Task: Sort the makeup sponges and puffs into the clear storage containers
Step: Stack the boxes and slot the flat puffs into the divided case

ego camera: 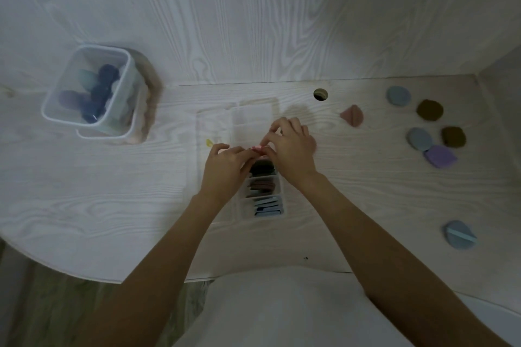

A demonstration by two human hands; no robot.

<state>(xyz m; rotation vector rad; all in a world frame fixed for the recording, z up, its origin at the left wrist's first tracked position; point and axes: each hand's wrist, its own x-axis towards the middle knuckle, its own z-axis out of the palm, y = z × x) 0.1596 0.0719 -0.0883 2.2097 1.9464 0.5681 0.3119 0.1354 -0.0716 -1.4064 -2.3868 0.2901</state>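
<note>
Both hands are pinching 1 pink sponge (pixel 258 149): left hand (pixel 224 166) and right hand (pixel 293 149) are meeting directly over the divided clear case (pixel 277 191), beyond its filled compartments.

Pale matt wood-grain table (pixel 282 36), clear glossy plastic tub (pixel 56 110), soft matt puffs (pixel 430 110).

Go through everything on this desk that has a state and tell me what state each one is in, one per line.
Tall clear container: open, lidless, sponges inside.
Divided clear organizer: open; three near compartments hold black, brown and blue puffs.
Pink puff: pinched by both hands over the organizer.
Left hand: gripping the pink puff.
Right hand: gripping the pink puff.
Loose puffs: unsorted on the desk.
Blue strapped puff: lying strap up.
</note>
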